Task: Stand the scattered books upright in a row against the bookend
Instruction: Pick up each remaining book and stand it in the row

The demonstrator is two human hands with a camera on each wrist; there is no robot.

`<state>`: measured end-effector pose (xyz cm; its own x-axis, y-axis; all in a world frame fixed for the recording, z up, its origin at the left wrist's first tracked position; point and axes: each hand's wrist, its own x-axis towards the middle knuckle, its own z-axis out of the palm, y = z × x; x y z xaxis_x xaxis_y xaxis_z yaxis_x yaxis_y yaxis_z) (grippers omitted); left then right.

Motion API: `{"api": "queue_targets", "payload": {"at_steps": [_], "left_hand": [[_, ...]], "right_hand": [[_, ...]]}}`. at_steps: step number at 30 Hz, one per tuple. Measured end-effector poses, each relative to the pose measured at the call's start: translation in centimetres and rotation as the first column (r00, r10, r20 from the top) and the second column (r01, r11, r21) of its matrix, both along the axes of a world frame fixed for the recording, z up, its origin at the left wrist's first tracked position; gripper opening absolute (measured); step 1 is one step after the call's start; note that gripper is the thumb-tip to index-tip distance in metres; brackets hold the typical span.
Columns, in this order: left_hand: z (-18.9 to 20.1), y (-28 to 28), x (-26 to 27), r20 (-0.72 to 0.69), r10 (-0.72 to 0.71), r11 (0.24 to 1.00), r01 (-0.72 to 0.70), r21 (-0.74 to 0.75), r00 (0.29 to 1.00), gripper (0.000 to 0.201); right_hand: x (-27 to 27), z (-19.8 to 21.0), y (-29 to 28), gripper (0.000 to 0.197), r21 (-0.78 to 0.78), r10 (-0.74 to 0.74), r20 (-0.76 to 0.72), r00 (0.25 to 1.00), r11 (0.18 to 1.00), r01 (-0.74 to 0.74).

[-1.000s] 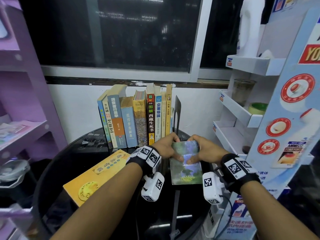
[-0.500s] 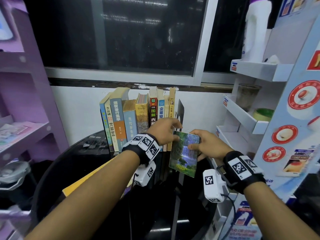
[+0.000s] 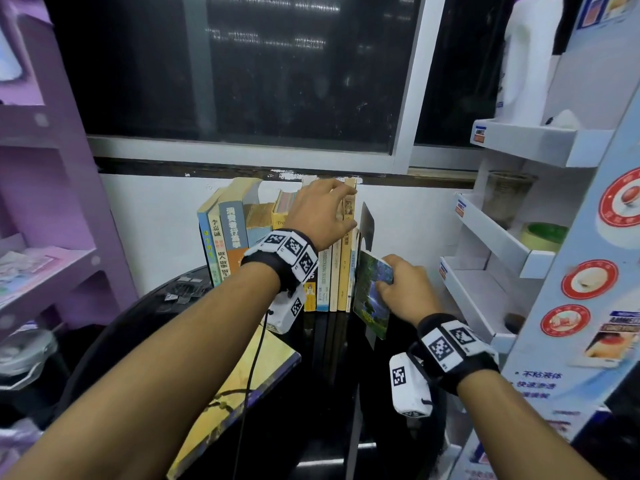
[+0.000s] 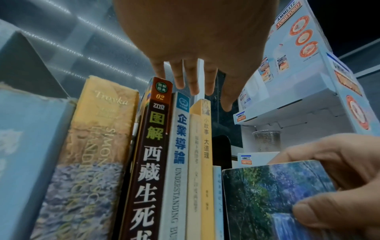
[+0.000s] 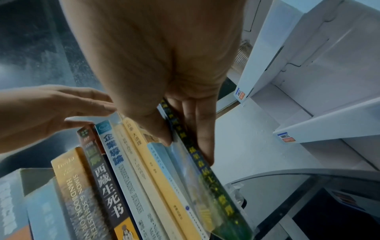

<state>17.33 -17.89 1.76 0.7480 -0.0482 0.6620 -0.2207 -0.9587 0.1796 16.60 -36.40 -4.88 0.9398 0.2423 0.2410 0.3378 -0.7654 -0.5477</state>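
Upright, the forest book (image 3: 372,296) stood at the row's (image 3: 277,254) right end beside the bookend (image 3: 367,223), pinched in the right hand (image 3: 403,289). Left hand (image 3: 320,213), fingers straight, rested over the row's top.

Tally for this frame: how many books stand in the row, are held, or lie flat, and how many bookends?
Books standing in the row: 10
Waterfall-cover book gripped by the right hand: 1
Yellow book lying flat: 1
Black bookend: 1
Total: 12 books and 1 bookend, 13 things
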Motion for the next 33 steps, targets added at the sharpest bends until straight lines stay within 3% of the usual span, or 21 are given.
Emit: {"api": "queue_targets", "payload": {"at_steps": [7,14,20,33], "left_hand": [[-0.3,0.9,1.2,-0.082,0.031,0.995,-0.023,0.098,0.996,0.06],[-0.5,1.0,1.3,-0.086,0.015,0.999,-0.012,0.034,0.996,0.052],[-0.8,1.0,1.4,-0.054,0.021,1.0,-0.021,0.007,0.998,0.046],[-0.9,1.1,1.4,-0.029,-0.005,0.999,0.004,-0.04,1.0,0.042]], "right_hand": [[0.6,-0.7,2.0,0.028,0.033,-0.002,-0.001,1.0,0.999,0.002],[1.6,-1.4,2.8,0.052,0.089,0.123,-0.077,0.989,0.989,-0.116],[2.9,-2.4,3.1,0.061,0.127,0.174,-0.106,0.979,0.979,-0.16],[4.6,-3.3,3.8,0.063,0.145,0.202,-0.083,0.976,0.971,-0.189]]}}
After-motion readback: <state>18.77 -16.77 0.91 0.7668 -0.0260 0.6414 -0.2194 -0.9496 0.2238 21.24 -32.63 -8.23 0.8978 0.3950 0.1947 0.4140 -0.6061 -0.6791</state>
